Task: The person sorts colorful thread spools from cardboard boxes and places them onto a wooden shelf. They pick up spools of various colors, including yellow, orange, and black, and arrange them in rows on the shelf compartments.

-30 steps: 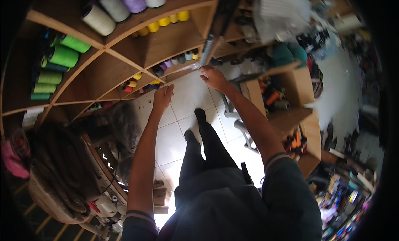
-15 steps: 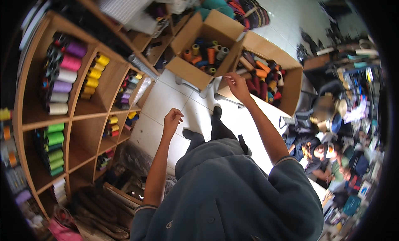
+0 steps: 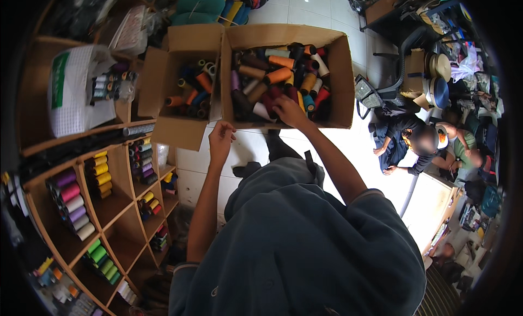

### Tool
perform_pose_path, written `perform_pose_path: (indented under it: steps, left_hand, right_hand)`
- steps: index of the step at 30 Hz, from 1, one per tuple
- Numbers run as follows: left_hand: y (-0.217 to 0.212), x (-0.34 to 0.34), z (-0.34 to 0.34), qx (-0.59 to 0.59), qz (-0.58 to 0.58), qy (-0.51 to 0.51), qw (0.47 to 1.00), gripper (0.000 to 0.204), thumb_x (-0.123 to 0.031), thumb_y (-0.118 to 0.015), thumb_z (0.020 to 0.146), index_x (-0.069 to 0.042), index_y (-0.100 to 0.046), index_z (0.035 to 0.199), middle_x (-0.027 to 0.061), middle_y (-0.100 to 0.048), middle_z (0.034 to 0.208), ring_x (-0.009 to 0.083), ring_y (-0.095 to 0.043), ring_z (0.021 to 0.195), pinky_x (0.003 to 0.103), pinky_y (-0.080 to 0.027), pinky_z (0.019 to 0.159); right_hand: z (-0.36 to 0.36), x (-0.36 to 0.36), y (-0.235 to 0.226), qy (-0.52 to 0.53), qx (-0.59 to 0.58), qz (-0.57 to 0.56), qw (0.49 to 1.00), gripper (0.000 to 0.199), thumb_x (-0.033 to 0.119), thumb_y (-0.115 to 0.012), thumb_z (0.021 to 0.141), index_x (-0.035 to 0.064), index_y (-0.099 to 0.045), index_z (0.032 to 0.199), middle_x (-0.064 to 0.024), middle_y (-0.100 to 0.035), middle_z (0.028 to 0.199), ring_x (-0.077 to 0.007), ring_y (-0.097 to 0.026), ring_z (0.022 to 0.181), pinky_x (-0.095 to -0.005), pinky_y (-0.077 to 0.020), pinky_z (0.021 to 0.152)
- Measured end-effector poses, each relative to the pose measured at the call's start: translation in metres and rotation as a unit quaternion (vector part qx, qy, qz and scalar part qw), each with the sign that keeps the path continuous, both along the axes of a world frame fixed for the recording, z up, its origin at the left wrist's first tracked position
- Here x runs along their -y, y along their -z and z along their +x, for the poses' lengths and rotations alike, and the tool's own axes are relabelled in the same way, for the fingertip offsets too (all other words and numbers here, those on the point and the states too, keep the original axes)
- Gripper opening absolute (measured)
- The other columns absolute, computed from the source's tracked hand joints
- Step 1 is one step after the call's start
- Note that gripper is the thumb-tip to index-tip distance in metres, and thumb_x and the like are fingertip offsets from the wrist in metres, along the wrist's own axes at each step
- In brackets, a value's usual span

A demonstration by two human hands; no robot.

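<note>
1. Nearest the camera: the person's own torso in a dark grey-blue shirt, with both forearms reaching up and away from it.
2. Left hand: raised in front of the near wall of the smaller cardboard box, fingers loosely curled and holding nothing; whether the fingertips touch the cardboard cannot be told.
3. Right hand: reaching over the near wall into the larger cardboard box, palm down on the thread cones. The fingers are bent among the cones, but whether they have closed on one cannot be told.
4. Thread cones: a loose, mixed heap of orange, maroon, tan, teal and white cones lying on their sides, filling the larger box.
5. Smaller box: it stands touching the left side of the larger one, with its flaps open, and holds fewer spools in blue, orange and dark colours.
6. To the left: wooden shelving with slanted compartments, each stocked with rows of yellow, pink, purple and green spools; a white woven sack lies on its top board.
7. Farther right: another person sits on the pale tiled floor, well apart from the boxes.
8. Farthest: green cushions behind the boxes.
</note>
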State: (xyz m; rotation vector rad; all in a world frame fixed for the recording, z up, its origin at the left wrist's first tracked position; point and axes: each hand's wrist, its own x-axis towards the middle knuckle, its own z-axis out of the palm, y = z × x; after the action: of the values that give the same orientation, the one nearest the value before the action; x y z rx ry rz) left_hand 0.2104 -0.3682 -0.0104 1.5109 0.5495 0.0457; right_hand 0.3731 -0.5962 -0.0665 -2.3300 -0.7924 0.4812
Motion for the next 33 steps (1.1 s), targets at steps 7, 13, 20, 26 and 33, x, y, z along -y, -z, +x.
perform_pose_path:
  steps: [7,13,20,26,33]
  left_hand:
    - [0.003,0.046,0.1,0.003,0.029,-0.05,0.998,0.005,-0.005,-0.051,0.094,-0.005,-0.056,0.093,0.0036,-0.061,0.082,0.0068,-0.056,0.066,0.021,-0.045,0.058]
    - [0.015,0.06,0.14,-0.02,0.036,-0.024,0.999,0.008,-0.008,-0.051,0.095,-0.004,-0.057,0.099,0.0031,-0.061,0.083,0.0067,-0.056,0.067,0.022,-0.046,0.061]
    - [0.028,0.07,0.178,-0.091,-0.042,-0.049,0.994,0.03,-0.025,-0.061,0.092,-0.003,-0.053,0.111,0.007,-0.061,0.1,0.014,-0.06,0.086,0.025,-0.05,0.07]
    - [0.048,0.071,0.203,-0.102,-0.029,-0.052,0.993,0.046,-0.03,-0.073,0.083,-0.001,-0.053,0.113,0.0072,-0.062,0.103,0.015,-0.06,0.091,0.029,-0.049,0.08]
    - [0.047,0.057,0.179,-0.137,-0.041,-0.118,0.983,0.051,-0.034,-0.072,0.084,0.002,-0.055,0.116,0.0067,-0.063,0.097,0.0128,-0.059,0.085,0.026,-0.048,0.076]
  right_hand:
    - [0.084,-0.019,0.025,-0.006,0.185,-0.092,0.978,0.045,0.005,-0.063,0.074,0.0109,-0.055,0.118,-0.0074,-0.05,0.121,-0.0303,-0.049,0.112,-0.0467,-0.0441,0.084]
    - [0.122,-0.013,0.055,-0.065,0.227,-0.181,0.955,0.05,0.022,-0.072,0.071,0.0152,-0.057,0.118,-0.0046,-0.054,0.116,-0.0288,-0.049,0.11,-0.0467,-0.0422,0.085]
    - [0.114,-0.015,0.028,0.135,-0.095,0.148,0.975,0.05,0.026,-0.072,0.072,0.0021,-0.058,0.114,-0.0135,-0.058,0.109,-0.0353,-0.055,0.106,-0.044,-0.0453,0.088]
    - [0.103,-0.02,0.029,-0.019,-0.113,0.174,0.978,0.041,0.014,-0.066,0.074,-0.0015,-0.058,0.112,-0.0201,-0.058,0.108,-0.0364,-0.058,0.101,-0.0413,-0.0479,0.086]
    - [0.164,-0.019,0.043,0.024,0.139,-0.104,0.985,0.037,0.018,-0.065,0.074,0.0047,-0.062,0.108,-0.0154,-0.056,0.11,-0.0329,-0.054,0.108,-0.0461,-0.0465,0.086]
